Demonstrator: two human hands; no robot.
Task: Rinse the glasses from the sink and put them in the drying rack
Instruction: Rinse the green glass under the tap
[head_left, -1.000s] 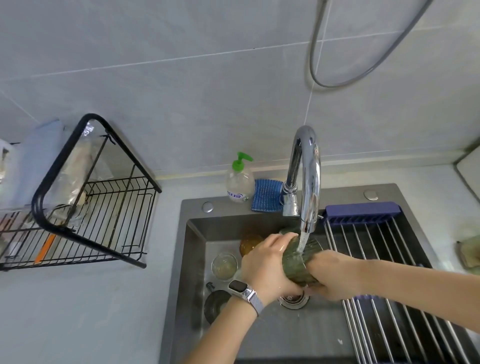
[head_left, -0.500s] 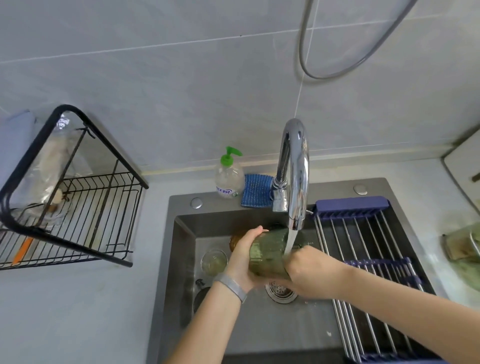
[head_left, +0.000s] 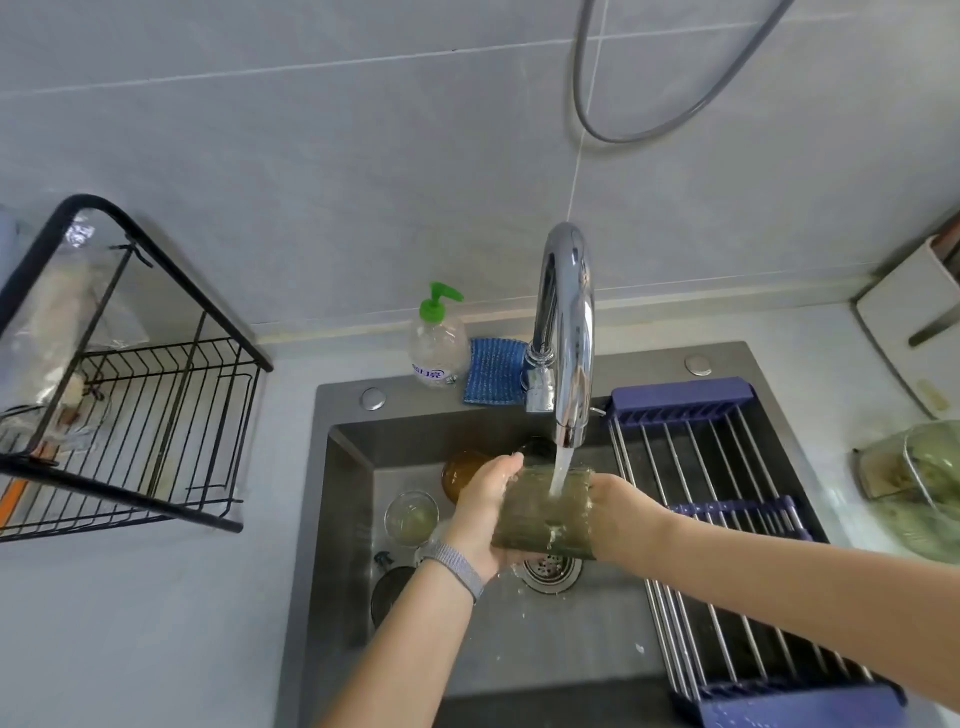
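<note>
A home kitchen: a dark steel sink (head_left: 337, 519) with a chrome gooseneck tap (head_left: 566, 322) set into a pale tabletop (head_left: 130, 623), grey wall tiles (head_left: 311, 182), a green-pump soap bottle (head_left: 437, 338) and a black wire drying rack (head_left: 156, 415).

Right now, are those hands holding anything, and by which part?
A green glass, on its side under the tap: left hand grips one end, right hand the other.

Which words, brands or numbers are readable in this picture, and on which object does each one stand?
No text can be read for certain.
Soap bottle: blue print on its label, too blurred to read.
Green glass, faucet, sink, drying rack: no text visible.
</note>
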